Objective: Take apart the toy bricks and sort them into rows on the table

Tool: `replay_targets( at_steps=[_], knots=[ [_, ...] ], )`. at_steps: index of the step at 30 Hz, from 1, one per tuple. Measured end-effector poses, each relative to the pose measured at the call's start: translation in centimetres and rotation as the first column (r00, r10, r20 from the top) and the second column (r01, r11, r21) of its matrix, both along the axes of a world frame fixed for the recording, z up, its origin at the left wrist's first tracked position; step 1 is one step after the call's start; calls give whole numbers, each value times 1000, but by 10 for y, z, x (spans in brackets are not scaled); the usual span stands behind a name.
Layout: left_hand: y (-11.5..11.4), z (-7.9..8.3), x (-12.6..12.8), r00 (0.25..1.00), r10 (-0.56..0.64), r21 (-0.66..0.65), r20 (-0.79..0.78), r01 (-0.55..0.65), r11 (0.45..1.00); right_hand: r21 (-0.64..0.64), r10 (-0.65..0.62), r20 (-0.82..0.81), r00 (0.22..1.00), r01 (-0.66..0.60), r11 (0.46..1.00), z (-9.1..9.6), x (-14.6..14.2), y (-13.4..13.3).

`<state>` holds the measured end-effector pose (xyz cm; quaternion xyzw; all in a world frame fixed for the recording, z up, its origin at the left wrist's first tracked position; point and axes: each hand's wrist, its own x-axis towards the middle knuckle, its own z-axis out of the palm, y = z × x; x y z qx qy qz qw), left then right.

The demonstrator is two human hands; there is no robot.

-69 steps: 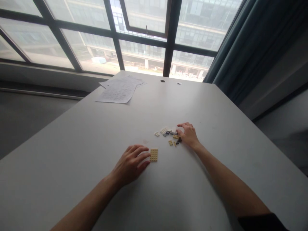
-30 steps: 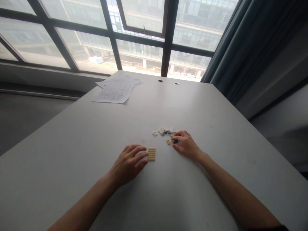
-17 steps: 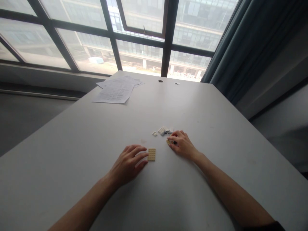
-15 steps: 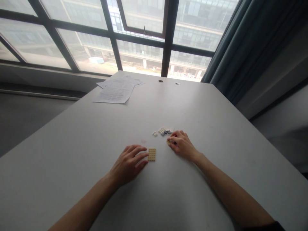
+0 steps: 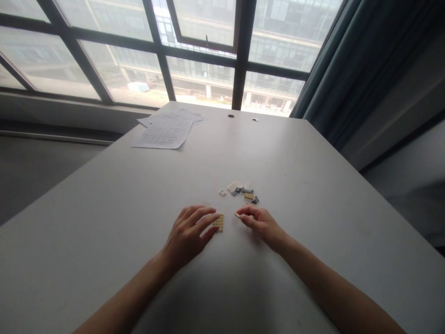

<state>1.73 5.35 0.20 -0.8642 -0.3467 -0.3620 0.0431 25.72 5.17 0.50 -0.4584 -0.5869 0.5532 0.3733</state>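
Observation:
A tan studded building plate point(image 5: 219, 223) lies flat on the table. My left hand point(image 5: 187, 230) reaches over its left side, fingers and thumb apart, the fingertips covering part of it; whether they press on it is hard to see. Between the thumb and fingers of my right hand point(image 5: 260, 222) is a small tan brick point(image 5: 237, 215), just right of the plate. Beyond that hand lies a loose cluster: a cream studded plate point(image 5: 232, 187), a grey piece point(image 5: 247, 190), a yellowish-tan brick point(image 5: 249, 196) and dark small pieces point(image 5: 256, 200). A small white piece point(image 5: 222, 192) sits left of them.
The white table point(image 5: 264, 153) stretches to a large window. Printed sheets of paper point(image 5: 163, 131) overlap at its far left. Two round holes, one of them a dark hole point(image 5: 231, 116), are near the far edge. A dark blue curtain point(image 5: 333, 74) hangs at the right.
My right hand has drawn back from the cluster toward the tan plate, bringing the small tan brick and uncovering pieces behind. My left fingers have moved right, over the plate.

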Motion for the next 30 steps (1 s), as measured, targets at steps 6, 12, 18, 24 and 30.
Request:
replay_targets(
  at_steps=[6,12,18,24,30],
  knots=[
    [1,17,42,990,-75,-40,117,80,996,-425,-186,-480,857,-43,904,11,-7,-18],
    [5,14,54,974,-86,-85,211,106,991,-532,-296,-558,775,-61,845,7,-8,-21],
    [2,13,54,966,-75,-117,249,107,987,-538,-300,-551,779,-56,841,5,-11,-23],
    [1,16,54,963,-87,-117,256,120,986,-414,-224,-427,876,31,910,8,-8,-22],
    [2,11,50,965,-167,-75,204,185,980,-119,-108,-199,974,85,989,11,-3,-20]
  ],
)
